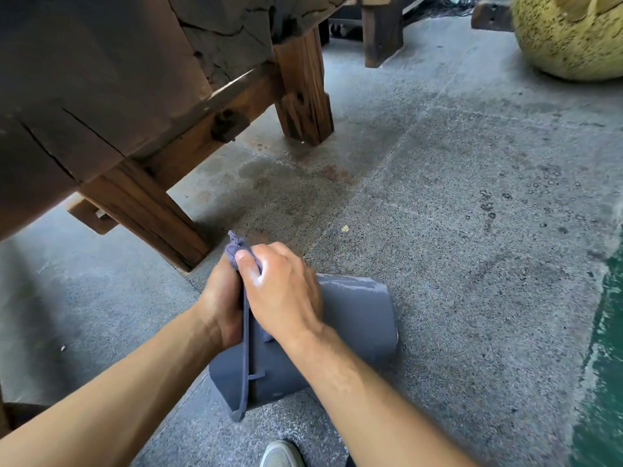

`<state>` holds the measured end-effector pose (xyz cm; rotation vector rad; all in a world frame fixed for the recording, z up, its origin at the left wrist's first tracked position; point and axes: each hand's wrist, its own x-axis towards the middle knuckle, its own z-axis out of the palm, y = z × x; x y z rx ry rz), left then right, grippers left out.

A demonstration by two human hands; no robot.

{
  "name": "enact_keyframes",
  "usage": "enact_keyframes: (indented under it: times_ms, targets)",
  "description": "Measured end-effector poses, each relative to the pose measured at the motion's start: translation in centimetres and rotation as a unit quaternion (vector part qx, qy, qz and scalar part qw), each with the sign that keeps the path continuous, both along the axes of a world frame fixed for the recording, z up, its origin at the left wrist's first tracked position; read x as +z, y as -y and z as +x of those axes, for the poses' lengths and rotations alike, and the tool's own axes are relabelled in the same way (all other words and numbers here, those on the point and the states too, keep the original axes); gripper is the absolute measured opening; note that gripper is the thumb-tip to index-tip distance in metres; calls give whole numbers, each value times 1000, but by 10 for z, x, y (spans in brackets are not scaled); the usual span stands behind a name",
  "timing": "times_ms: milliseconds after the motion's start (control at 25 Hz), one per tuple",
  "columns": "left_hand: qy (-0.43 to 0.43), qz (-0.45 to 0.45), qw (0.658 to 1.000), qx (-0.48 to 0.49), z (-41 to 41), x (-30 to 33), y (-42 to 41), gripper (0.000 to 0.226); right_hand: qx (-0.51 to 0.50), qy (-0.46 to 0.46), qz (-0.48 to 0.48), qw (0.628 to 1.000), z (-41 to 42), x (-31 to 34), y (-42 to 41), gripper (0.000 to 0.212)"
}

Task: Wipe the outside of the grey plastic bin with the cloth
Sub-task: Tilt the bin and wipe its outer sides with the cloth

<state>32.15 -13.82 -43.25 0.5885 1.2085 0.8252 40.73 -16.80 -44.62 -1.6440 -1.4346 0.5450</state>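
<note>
The grey plastic bin (357,318) lies tipped on its side on the concrete floor, its rim towards the left. My left hand (219,305) grips the bin's rim at the upper left. My right hand (283,288) presses a small bluish-grey cloth (237,247) against the bin's side next to the rim. One corner of the cloth sticks out above my thumb and a bit shows under my wrist. Most of the cloth is hidden under my palm.
A heavy dark wooden table (141,106) stands at the upper left, one leg (158,217) close to my hands. A speckled yellow pot (569,35) sits at the top right. A green floor strip (603,382) runs along the right edge. My shoe (281,455) is below the bin.
</note>
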Motion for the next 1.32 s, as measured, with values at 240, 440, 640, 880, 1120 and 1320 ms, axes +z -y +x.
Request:
enact_keyframes:
  times_ms: [240, 440, 640, 880, 1120, 1320]
  targets:
    - [13, -17, 999, 25, -2, -9, 4, 77, -1, 68, 0, 998, -2, -9, 0, 32]
    - [-32, -75, 997, 0, -15, -15, 9, 93, 7, 104, -38, 994, 7, -22, -5, 30]
    - [-92, -143, 986, 5, -29, -20, 14, 96, 4, 113, -76, 991, 20, -41, -4, 30]
    - [-142, -128, 981, 24, -35, -22, 15, 75, -14, 130, -82, 988, 37, -62, -1, 29]
    - [-194, -103, 974, 57, -25, -16, 18, 36, -50, 136, -97, 985, 63, -83, 8, 31]
    - [-211, -90, 969, 89, -28, -18, 18, 25, -76, 138, -101, 982, 84, -100, 14, 31]
